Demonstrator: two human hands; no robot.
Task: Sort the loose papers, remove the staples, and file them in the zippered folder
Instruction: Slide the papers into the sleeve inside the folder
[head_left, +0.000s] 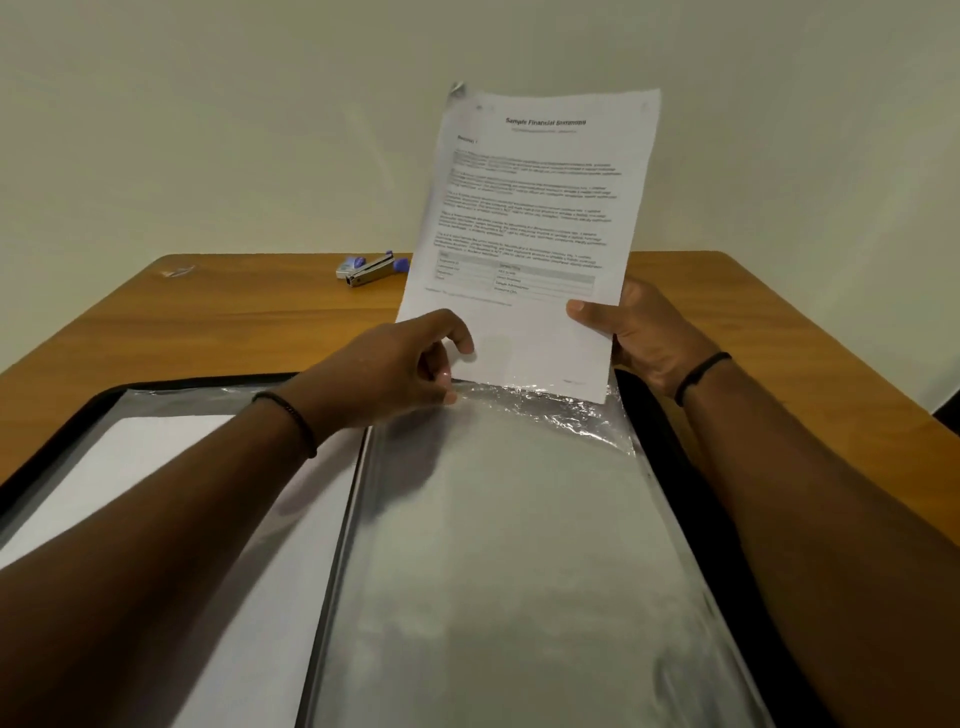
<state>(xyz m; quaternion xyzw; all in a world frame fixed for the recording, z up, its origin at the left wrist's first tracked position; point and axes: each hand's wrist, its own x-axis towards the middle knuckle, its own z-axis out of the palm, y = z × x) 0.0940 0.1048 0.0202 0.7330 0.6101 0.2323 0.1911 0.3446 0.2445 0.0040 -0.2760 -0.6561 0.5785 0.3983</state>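
Filing looks well along: the right hand (644, 332) grips the printed sheet (530, 234) upright at 12 o'clock, its bottom edge entering the folder (691, 467) sleeve (519, 519) whose mouth the left hand (400, 364) pinches open; stapler (371, 269) lies on the worktop (156, 322) at 11 o'clock

1. A wooden table (218, 332) with rounded far corners is standing against the wall and filling the lower part of the view.
2. A plain cream wall (234, 130) is rising behind the table and taking up the whole upper half.
3. A small crumpled scrap of clear wrapping (179, 271) is lying near the table's far left corner, well apart from everything else.
4. Thin black bands (701, 375) are sitting on both wrists.
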